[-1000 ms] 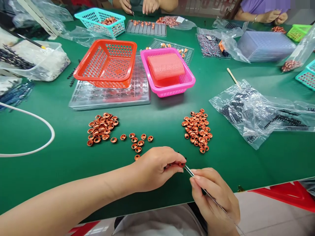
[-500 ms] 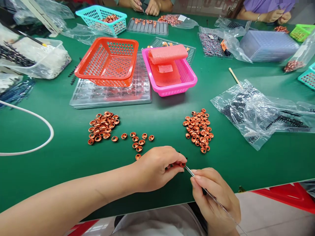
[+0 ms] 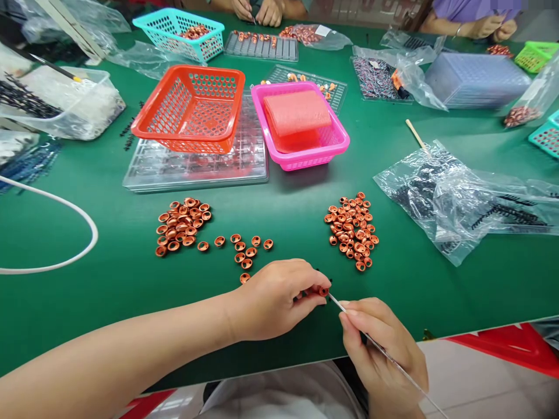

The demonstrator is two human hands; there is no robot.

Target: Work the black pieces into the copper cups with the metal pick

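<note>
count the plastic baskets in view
5: red basket, left of pink basket; turquoise basket behind red; green basket, upper right; second turquoise basket at right edge. Others may be hidden.

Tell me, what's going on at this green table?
A person's left hand pinches a small copper-coloured cup-shaped piece, while the right hand holds metal tweezers with the tips at it. A left pile and a right pile of similar pieces lie on the green table beyond the hands, with loose pieces between. Other people's hands show across the table.

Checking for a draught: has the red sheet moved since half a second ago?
Yes: the red sheet's upper flap has dropped toward the near rim of the pink basket.
</note>
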